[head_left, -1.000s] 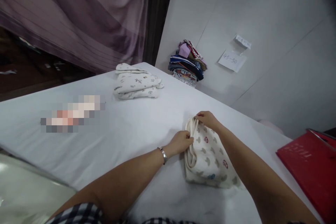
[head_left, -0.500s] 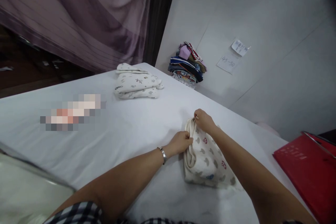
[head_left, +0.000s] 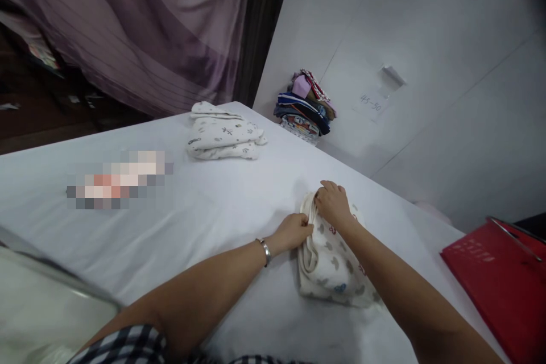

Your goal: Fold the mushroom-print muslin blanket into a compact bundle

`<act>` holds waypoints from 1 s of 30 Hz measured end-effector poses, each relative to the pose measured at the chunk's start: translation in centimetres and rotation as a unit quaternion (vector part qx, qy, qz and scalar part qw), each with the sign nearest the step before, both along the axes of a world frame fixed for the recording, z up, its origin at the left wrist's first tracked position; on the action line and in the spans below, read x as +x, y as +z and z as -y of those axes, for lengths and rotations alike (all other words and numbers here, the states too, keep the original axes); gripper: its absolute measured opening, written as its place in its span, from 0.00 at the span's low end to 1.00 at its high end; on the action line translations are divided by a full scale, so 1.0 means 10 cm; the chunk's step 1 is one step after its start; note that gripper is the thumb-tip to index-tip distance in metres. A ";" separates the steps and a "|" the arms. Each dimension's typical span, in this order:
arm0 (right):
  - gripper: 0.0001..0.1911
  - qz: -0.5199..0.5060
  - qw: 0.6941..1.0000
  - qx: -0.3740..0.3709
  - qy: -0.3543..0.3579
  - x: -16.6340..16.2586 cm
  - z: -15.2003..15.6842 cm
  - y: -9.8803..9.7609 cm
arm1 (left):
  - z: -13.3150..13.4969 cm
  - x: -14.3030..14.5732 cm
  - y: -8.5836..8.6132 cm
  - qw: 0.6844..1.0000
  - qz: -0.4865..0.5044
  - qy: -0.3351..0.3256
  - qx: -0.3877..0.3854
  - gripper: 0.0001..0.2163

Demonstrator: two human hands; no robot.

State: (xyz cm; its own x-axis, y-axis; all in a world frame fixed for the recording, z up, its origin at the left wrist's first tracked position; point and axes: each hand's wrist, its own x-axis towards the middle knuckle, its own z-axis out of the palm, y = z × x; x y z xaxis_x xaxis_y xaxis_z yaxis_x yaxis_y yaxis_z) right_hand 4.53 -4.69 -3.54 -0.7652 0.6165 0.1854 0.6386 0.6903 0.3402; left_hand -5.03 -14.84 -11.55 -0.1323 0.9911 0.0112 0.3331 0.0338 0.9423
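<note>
A folded cream cloth (head_left: 336, 264) with grey, red and blue printed figures lies on the white-covered surface in front of me. My left hand (head_left: 294, 231) is closed on its left edge, pinching the folded layers between thumb and fingers. At the upper end of the cloth rests my right hand (head_left: 333, 203), its fingers loosened and partly apart; the thumb side is partly hidden. Farther back sits a second folded cloth (head_left: 224, 135), white with small dark leaf-like prints, apart from both hands. A silver bracelet (head_left: 265, 251) circles my left wrist.
White sheeting (head_left: 170, 244) covers the surface. A pixelated item (head_left: 119, 176) lies at left. Stacked folded clothes (head_left: 305, 105) stand by the grey wall (head_left: 426, 23). A red item (head_left: 490, 273) borders the right side; a purple curtain (head_left: 170, 23) hangs behind.
My right hand has loosened its pinch on the cloth's top edge, and its fingers have spread and shifted slightly down over the cloth. My left hand keeps its hold.
</note>
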 end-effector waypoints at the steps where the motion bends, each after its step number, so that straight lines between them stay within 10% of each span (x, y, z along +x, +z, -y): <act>1: 0.12 -0.005 1.000 -0.011 -0.006 0.01 -0.01 -0.02 | 0.00 0.00 -0.01 1.000 0.000 0.001 0.001 0.10; 13: 0.10 -0.092 0.980 -0.137 -0.110 -0.02 -0.12 -0.10 | 0.00 0.00 0.00 1.000 -0.004 0.004 0.005 0.10; 30: 0.07 0.009 0.986 -0.159 0.039 -0.14 -0.25 0.18 | 0.00 0.01 0.00 1.000 -0.008 0.007 0.002 0.10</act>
